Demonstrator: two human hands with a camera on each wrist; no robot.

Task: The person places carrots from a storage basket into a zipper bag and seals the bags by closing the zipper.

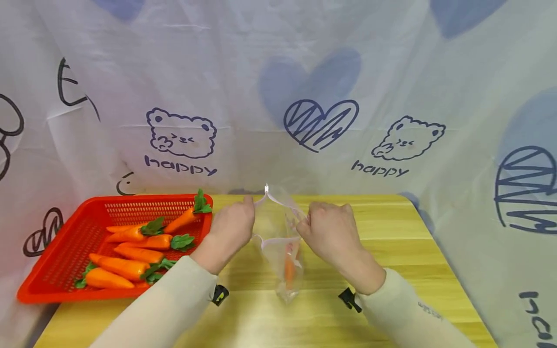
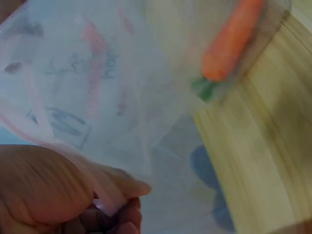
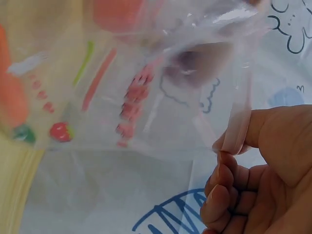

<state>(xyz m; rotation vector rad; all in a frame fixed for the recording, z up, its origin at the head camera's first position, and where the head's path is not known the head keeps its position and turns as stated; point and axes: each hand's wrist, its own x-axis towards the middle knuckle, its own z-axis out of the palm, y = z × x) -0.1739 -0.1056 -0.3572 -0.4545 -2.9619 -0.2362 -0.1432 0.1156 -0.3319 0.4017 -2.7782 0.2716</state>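
Note:
A clear zip bag (image 1: 275, 261) with pale pink edging and a white slider (image 1: 267, 189) is held up over the table, its mouth spread apart. My left hand (image 1: 232, 232) pinches the left side of the mouth; in the left wrist view, the thumb (image 2: 129, 185) presses the pink strip against curled fingers. On the opposite side, my right hand (image 1: 332, 234) grips the rim between thumb and forefinger. One orange carrot (image 1: 290, 266) lies inside, low in the bag, its green top (image 2: 204, 88) visible through the plastic. Red print and a strawberry picture (image 3: 61, 131) mark the bag.
To the left, a red plastic basket (image 1: 48, 282) contains several carrots (image 1: 119, 266) with green leaves. Beneath everything is a light wooden table (image 1: 391, 270). A pale printed curtain (image 1: 252, 154) hangs behind it. Black clips (image 1: 350, 299) sit by both cuffs.

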